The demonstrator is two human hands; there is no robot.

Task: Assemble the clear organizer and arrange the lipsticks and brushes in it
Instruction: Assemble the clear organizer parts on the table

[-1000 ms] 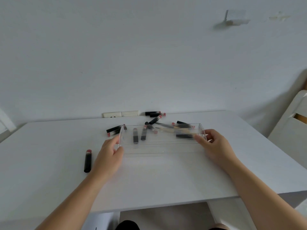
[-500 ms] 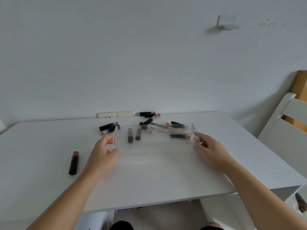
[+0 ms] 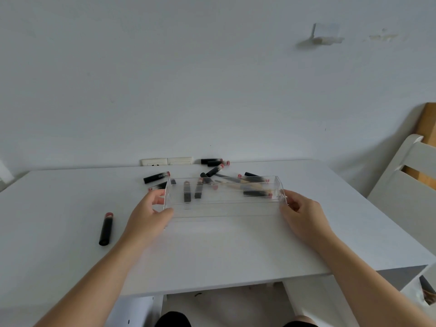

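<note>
One clear organizer tray (image 3: pixel 224 208) sat mid-table (image 3: pixel 212 251), the left hand (image 3: pixel 148 214) and right hand (image 3: pixel 304 217) each with fingers clamped on an end wall. One lipstick (image 3: pixel 105 229) lay apart at left; roughly ten more crowded behind, blurred.

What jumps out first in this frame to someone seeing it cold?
The clear organizer sits mid-table, gripped at its ends by the left hand and right hand. Behind it, black lipsticks with pink ends lie scattered toward the wall, some seen through the plastic. One stray lipstick lies alone on the white table, left of the left hand.
</note>
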